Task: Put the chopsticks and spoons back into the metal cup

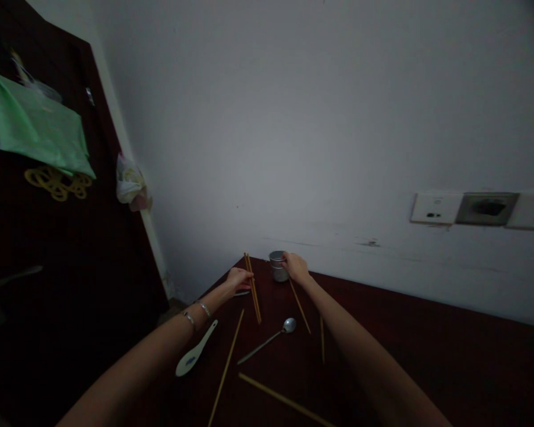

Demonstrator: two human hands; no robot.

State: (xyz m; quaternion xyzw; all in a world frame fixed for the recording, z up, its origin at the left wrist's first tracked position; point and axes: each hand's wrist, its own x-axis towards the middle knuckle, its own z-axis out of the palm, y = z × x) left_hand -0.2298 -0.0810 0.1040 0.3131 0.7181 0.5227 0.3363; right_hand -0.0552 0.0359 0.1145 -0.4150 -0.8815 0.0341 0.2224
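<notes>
My left hand (239,277) is closed around a pair of wooden chopsticks (256,303), which stand tilted above the dark table. At the table's back edge, my right hand (297,268) grips the rim of a grey metal cup (276,271); the cup's inside is hardly visible. One loose chopstick (299,305) lies just below the right hand. A long-handled metal spoon (289,325) rests in the middle of the table. Left of it is a white soup spoon (190,359) with a blue mark. Under my left hand shows part of a pale, shiny thing (241,293), too hidden to name.
More loose chopsticks lie about: one (226,369) near the white spoon, one (285,400) in front, and one (323,341) beside my right forearm. A white wall (267,148) with sockets (436,209) rises behind the table (404,320). A dark door (71,249) stands at left.
</notes>
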